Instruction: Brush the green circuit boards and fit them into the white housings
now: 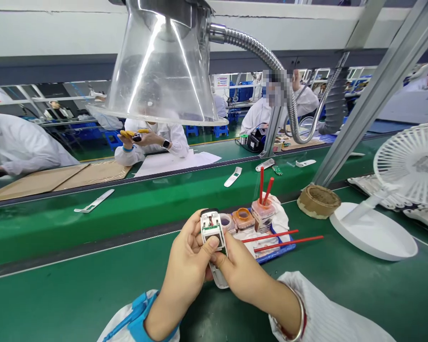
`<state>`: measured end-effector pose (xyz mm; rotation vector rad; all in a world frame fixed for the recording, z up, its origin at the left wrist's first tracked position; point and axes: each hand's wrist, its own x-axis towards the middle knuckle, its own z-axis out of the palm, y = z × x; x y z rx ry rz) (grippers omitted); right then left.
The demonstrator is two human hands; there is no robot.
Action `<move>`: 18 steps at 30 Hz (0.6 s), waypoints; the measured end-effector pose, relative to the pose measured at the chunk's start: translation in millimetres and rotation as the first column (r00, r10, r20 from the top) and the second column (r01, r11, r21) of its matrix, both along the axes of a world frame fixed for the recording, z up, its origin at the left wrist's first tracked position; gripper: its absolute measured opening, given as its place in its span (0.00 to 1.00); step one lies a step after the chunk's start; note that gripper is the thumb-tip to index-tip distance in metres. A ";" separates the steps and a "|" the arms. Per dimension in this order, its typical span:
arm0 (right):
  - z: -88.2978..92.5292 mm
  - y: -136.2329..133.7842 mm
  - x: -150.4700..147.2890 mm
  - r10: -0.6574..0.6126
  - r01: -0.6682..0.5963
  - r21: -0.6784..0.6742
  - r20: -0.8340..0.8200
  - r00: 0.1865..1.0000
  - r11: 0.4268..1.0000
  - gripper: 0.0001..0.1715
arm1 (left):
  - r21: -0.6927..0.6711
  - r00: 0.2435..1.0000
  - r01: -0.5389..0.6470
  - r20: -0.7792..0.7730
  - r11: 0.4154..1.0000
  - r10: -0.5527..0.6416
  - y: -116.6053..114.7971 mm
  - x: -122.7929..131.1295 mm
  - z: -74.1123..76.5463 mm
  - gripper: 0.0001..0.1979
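Note:
Both hands hold a small white plastic device shell (212, 228) upright over the green bench; its open upper part shows a green circuit board. My left hand (187, 266) wraps its left side with the thumb pressed on the front. My right hand (242, 273) grips its lower right side, fingers closed. Just behind the hands sits a blue tray (271, 254) with small pots (243, 217) and red sticks (281, 240).
A roll of brown tape (318, 200) and a white desk fan (410, 166) stand at the right. White device shells (233, 176) lie on the green conveyor belt (146, 199). A clear fume hood (162, 66) hangs overhead. People in white coats work across the line.

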<state>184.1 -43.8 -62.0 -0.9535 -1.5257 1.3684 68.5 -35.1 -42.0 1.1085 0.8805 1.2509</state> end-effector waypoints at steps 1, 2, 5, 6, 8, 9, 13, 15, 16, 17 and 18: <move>-1.4 0.3 -1.2 0.002 -0.003 -0.034 -0.021 1.000 0.999 0.13 | -0.007 1.000 0.005 -0.001 1.000 -0.005 0.2 -0.1 -0.3 0.26; -2.3 0.8 -2.3 0.007 -0.010 -0.075 -0.040 0.999 0.997 0.15 | -0.013 1.000 0.014 0.000 1.000 -0.014 0.4 -0.1 -0.1 0.26; -2.2 3.2 -4.0 0.036 -0.051 -0.191 -0.082 0.996 0.980 0.20 | -0.053 0.997 0.073 0.018 0.996 -0.072 3.7 -2.0 3.9 0.24; -1.3 4.2 -3.6 0.054 -0.076 -0.215 -0.106 0.993 0.974 0.22 | -0.073 0.996 0.084 0.027 0.994 -0.083 6.8 -3.9 6.1 0.23; 0.5 5.7 0.0 0.116 -0.162 -0.238 -0.194 0.974 0.958 0.35 | -0.109 0.998 0.056 0.043 0.992 -0.051 19.2 -10.9 10.1 0.21; 1.0 6.1 3.3 0.146 -0.207 -0.252 -0.243 0.959 0.945 0.45 | -0.121 0.999 0.021 0.034 0.992 -0.017 29.1 -16.2 11.3 0.21; -2.3 1.9 28.3 0.171 -0.280 -0.372 -0.300 0.939 0.885 0.67 | 0.039 0.937 -0.158 -0.308 0.987 0.162 93.3 -48.2 6.4 0.19; -6.2 -3.4 45.4 0.146 -0.257 -0.437 -0.272 0.951 0.862 0.60 | 0.100 0.882 -0.188 -0.420 0.977 0.212 133.4 -66.8 -1.2 0.19; -8.3 -6.4 54.0 0.120 -0.242 -0.467 -0.275 0.954 0.850 0.55 | 0.123 0.849 -0.188 -0.479 0.974 0.224 153.2 -75.1 -5.5 0.19; -10.4 -9.4 62.0 0.080 -0.225 -0.504 -0.292 0.953 0.834 0.49 | 0.152 0.802 -0.194 -0.544 0.969 0.246 172.2 -82.2 -9.7 0.18; -12.4 -12.2 69.2 0.030 -0.206 -0.541 -0.316 0.948 0.815 0.43 | 0.185 0.744 -0.202 -0.609 0.962 0.274 189.9 -87.5 -13.7 0.18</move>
